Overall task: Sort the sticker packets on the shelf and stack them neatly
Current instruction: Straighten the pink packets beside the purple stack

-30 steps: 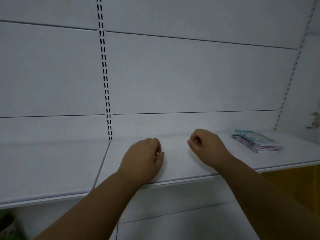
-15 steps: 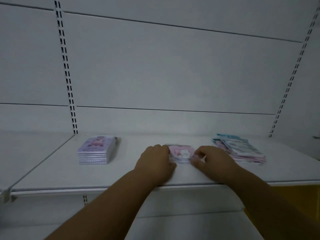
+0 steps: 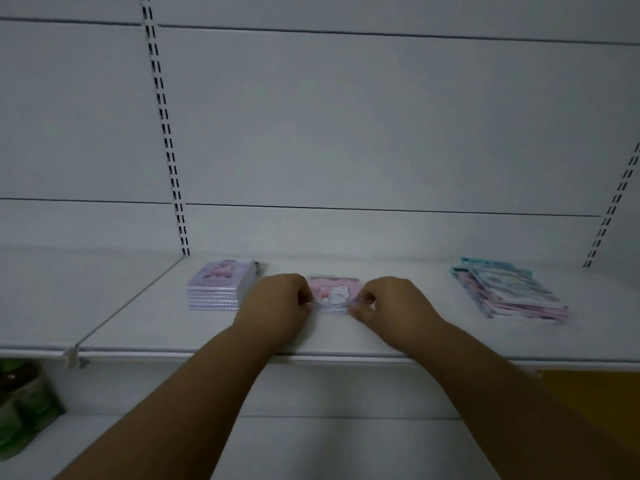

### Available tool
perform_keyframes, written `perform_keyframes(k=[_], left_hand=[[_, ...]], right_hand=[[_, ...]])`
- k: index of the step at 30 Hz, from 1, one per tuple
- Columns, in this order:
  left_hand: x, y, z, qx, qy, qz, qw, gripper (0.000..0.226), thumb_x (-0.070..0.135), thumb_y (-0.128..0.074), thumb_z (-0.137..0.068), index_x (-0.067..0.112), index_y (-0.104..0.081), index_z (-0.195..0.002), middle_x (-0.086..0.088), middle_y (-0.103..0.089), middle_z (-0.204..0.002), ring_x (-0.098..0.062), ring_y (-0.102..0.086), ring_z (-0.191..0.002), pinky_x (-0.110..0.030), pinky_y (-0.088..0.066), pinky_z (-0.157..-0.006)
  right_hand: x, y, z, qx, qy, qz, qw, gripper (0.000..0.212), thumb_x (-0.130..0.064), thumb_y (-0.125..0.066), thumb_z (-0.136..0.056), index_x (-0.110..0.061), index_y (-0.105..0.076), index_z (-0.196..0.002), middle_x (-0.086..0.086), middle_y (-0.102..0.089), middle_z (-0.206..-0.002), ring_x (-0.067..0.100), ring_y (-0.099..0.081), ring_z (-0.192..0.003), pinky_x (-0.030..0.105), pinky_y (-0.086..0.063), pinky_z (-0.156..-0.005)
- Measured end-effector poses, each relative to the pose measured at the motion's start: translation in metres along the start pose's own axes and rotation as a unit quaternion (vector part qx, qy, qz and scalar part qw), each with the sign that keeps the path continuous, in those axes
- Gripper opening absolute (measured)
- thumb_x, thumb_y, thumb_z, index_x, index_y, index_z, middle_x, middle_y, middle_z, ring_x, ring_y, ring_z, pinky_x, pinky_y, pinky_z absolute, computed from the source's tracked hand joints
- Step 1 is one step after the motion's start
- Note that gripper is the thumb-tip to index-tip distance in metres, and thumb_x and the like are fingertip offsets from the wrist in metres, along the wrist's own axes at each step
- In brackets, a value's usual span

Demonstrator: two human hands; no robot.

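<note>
A small stack of pink sticker packets (image 3: pixel 333 294) with a white cartoon animal on top lies in the middle of the white shelf (image 3: pixel 346 337). My left hand (image 3: pixel 277 306) grips its left edge and my right hand (image 3: pixel 391 303) grips its right edge, fingers curled. A neat stack of lilac packets (image 3: pixel 221 285) stands just left of my left hand. At the right, a loose, fanned pile of blue and pink packets (image 3: pixel 509 294) lies on the same shelf.
The shelf's white back panel has slotted uprights (image 3: pixel 166 133). The shelf's front edge runs under my forearms. On a lower shelf at the far left stand green containers (image 3: pixel 20 407). A yellow surface (image 3: pixel 595 403) shows at the lower right.
The view has shifted, bringing the lilac stack and the pink packets into sight. My fists rested on bare shelf a second ago; both hands now hold the pink stack's edges, as half a second ago.
</note>
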State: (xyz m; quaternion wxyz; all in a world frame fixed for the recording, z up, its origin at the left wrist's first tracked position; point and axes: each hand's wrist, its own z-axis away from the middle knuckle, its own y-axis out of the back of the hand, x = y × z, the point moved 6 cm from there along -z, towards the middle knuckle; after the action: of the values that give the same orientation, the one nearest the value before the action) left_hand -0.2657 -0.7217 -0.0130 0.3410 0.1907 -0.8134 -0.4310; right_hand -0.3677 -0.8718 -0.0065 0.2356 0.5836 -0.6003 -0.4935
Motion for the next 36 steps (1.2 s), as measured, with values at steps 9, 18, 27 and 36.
perform_keyframes(k=[9,18,27,36], left_hand=[[0.0,-0.001,0.005,0.018,-0.035,0.002,0.999,0.015,0.023,-0.056,-0.089,0.022,-0.07,-0.096,-0.001,-0.072,-0.097,-0.019,-0.062,-0.088,-0.029,-0.049,-0.077],[0.02,0.0,0.007,0.022,-0.19,-0.028,0.981,0.03,0.028,-0.057,-0.091,0.023,-0.07,-0.118,-0.002,-0.068,-0.121,-0.023,-0.061,-0.107,-0.032,-0.045,-0.091],[0.015,-0.004,0.003,-0.037,-0.144,-0.032,0.988,0.032,0.027,-0.048,-0.097,0.028,-0.066,-0.124,-0.002,-0.069,-0.123,-0.019,-0.062,-0.11,-0.032,-0.048,-0.097],[0.014,-0.006,-0.001,-0.032,-0.114,-0.008,0.993,0.031,0.025,-0.054,-0.095,0.026,-0.067,-0.123,-0.002,-0.067,-0.124,-0.019,-0.062,-0.107,-0.029,-0.045,-0.094]], right_hand=[[0.005,0.006,0.015,0.031,0.005,0.007,0.999,0.019,-0.031,-0.062,-0.088,-0.014,-0.068,-0.096,0.003,-0.067,-0.089,0.01,-0.05,-0.075,0.023,-0.032,-0.068],[-0.011,0.004,0.012,0.031,0.073,0.008,0.997,0.035,-0.033,-0.059,-0.091,-0.02,-0.063,-0.123,-0.001,-0.062,-0.127,0.015,-0.054,-0.115,0.021,-0.032,-0.098],[-0.01,0.001,0.007,0.0,0.071,-0.004,0.997,0.026,-0.025,-0.065,-0.088,-0.018,-0.072,-0.112,0.001,-0.069,-0.12,0.014,-0.06,-0.11,0.01,-0.029,-0.09],[-0.011,0.0,0.008,-0.006,0.057,-0.008,0.998,0.03,-0.027,-0.065,-0.088,-0.018,-0.069,-0.116,0.002,-0.066,-0.123,0.016,-0.058,-0.11,0.021,-0.036,-0.097]])
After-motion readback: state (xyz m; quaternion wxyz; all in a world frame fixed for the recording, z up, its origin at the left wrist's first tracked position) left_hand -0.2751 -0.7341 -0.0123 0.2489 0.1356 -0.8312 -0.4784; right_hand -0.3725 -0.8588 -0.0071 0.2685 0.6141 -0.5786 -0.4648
